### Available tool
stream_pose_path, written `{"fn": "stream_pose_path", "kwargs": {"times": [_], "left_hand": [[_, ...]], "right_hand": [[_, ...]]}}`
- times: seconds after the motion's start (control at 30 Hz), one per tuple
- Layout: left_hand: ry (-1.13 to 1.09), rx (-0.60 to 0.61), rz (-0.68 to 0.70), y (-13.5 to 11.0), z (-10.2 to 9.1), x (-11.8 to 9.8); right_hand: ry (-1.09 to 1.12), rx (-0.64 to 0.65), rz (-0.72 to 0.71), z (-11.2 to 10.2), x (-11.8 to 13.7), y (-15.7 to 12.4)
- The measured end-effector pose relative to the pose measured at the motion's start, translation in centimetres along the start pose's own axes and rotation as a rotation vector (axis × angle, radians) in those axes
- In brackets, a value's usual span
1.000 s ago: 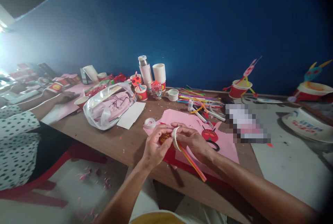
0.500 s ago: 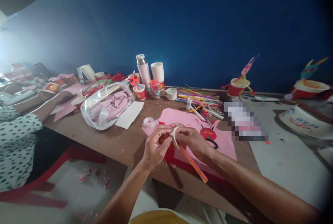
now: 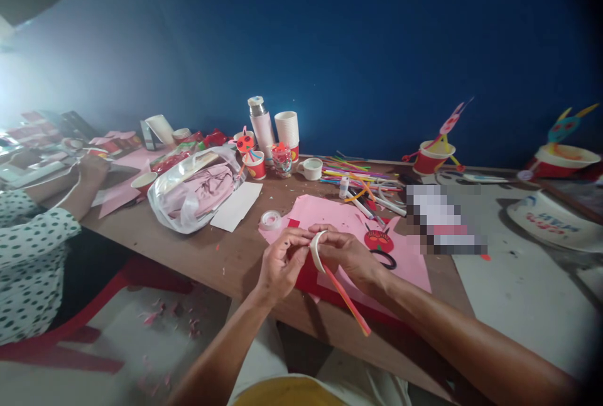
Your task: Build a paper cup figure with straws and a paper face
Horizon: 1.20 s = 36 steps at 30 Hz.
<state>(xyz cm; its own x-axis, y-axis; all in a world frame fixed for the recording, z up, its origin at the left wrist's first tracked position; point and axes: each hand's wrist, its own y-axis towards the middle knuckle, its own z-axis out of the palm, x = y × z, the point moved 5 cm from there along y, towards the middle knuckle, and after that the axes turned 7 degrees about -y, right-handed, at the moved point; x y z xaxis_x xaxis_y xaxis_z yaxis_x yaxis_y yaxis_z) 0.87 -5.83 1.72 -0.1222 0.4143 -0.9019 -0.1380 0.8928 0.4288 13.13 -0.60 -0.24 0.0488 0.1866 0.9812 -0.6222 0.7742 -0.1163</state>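
Observation:
Both my hands meet over the near edge of the wooden table [image 3: 226, 249]. My left hand [image 3: 279, 268] pinches a small red paper cup [image 3: 298, 254] that is mostly hidden behind its fingers. My right hand [image 3: 346, 254] grips the cup's white rim [image 3: 315, 249] together with an orange and pink straw [image 3: 347, 300] that slants down toward me. Under the hands lie a pink paper sheet [image 3: 330, 214] and a red sheet [image 3: 308, 280]. A red paper face cut-out [image 3: 379, 241] and a black ring [image 3: 385, 259] rest on the pink paper just right of my right hand.
A tape roll [image 3: 270, 220], white card [image 3: 236, 206] and plastic bag with pink cloth [image 3: 198, 189] lie to the left. Farther back are a flask [image 3: 260, 127], stacked cups [image 3: 287, 131], loose straws [image 3: 358, 178] and cup figures [image 3: 436, 153]. Another person's arm [image 3: 70, 189] works at far left.
My hands stay together on the cup; the straw's lower end has swung slightly. The other person's hand at far left has lifted off the pink paper and drawn back.

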Motion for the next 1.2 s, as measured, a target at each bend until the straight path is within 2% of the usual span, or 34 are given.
{"fn": "stream_pose_path", "kwargs": {"times": [0.4, 0.67, 0.87, 1.0, 1.2], "left_hand": [[0.061, 0.034, 0.032, 0.7, 0.3, 0.2], [0.116, 0.023, 0.052, 0.7, 0.0, 0.1], [0.113, 0.025, 0.010, 0.7, -0.5, 0.6], [0.179, 0.067, 0.026, 0.9, -0.4, 0.3], [0.310, 0.168, 0.150, 1.3, -0.4, -1.1]], "right_hand": [[-0.040, -0.034, 0.083, -0.2, -0.5, 0.1], [-0.029, -0.027, 0.077, -0.3, -0.1, 0.1], [-0.040, -0.065, 0.094, -0.1, 0.1, 0.0], [-0.068, -0.065, 0.089, -0.2, -0.1, 0.1], [-0.099, -0.050, 0.049, -0.4, -0.2, 0.1]]}}
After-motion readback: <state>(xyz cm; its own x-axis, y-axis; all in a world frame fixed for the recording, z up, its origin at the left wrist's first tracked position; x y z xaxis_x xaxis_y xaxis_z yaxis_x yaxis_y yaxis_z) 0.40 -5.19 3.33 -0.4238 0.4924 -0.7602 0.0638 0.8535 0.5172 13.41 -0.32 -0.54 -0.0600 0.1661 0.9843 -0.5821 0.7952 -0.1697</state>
